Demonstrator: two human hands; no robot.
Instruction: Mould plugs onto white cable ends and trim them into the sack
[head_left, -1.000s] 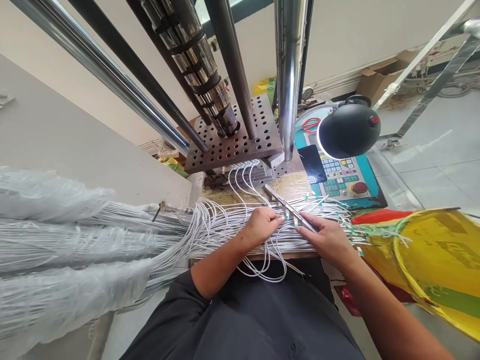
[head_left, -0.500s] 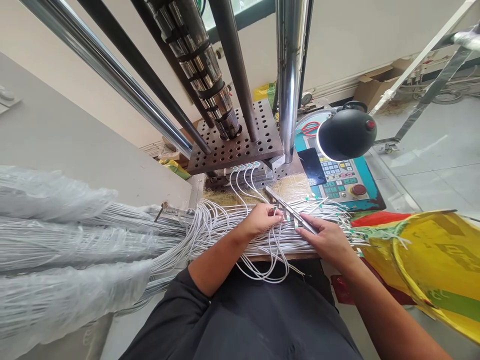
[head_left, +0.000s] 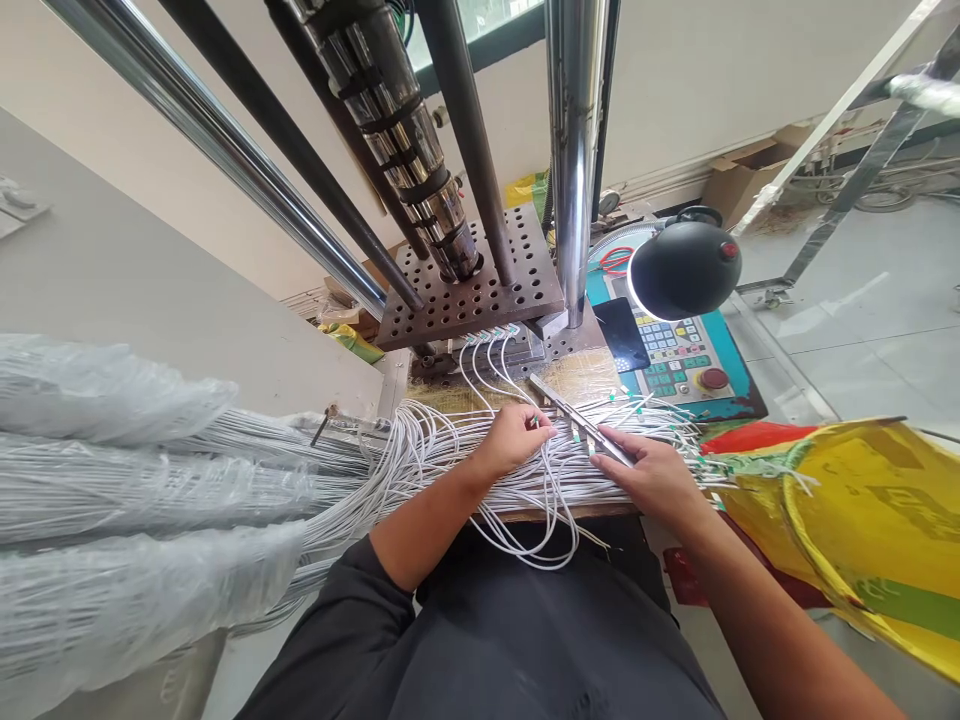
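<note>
My right hand (head_left: 654, 474) grips the near end of a slim metal bar (head_left: 564, 404), which slants away to the upper left. Several small pieces with green tips sit along the bar's edge. Just left of it, my left hand (head_left: 516, 440) is closed in a pinch on a white cable (head_left: 544, 482); the cable's end is mostly hidden by the fingers. Loops of cable hang below that hand over the work surface's front edge. Beneath both hands spreads a thick layer of white cables (head_left: 442, 450), many with green-tipped ends at the right.
A press with a perforated plate (head_left: 525, 262) stands ahead; several cables run into the block (head_left: 531, 348) under it. At the right are a black lamp (head_left: 686, 270), a control panel (head_left: 679, 360) and a yellow bag (head_left: 877, 510). Plastic-wrapped cable bundles (head_left: 142, 490) fill the left.
My left hand has drawn slightly left, away from the metal bar, its fingers still pinched. My right hand and the bar stay nearly in place.
</note>
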